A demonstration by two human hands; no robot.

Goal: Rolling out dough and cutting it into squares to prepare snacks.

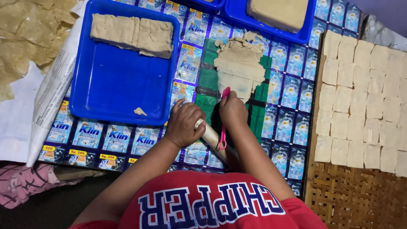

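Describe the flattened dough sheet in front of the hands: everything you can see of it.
The dough sheet is pale beige, thin and matte, lying flat on a green mat. Its far and side edges are ragged; the near part looks cut into straight rectangular pieces. The right hand holds a pink tool whose tip meets its near edge.

Head camera looks almost straight down over the person's chest onto a mat-covered work surface.

The single close view faces away from the body: hands near centre, a blue tray to the far left, a woven tray of cut squares at right, red shirt filling the near edge.
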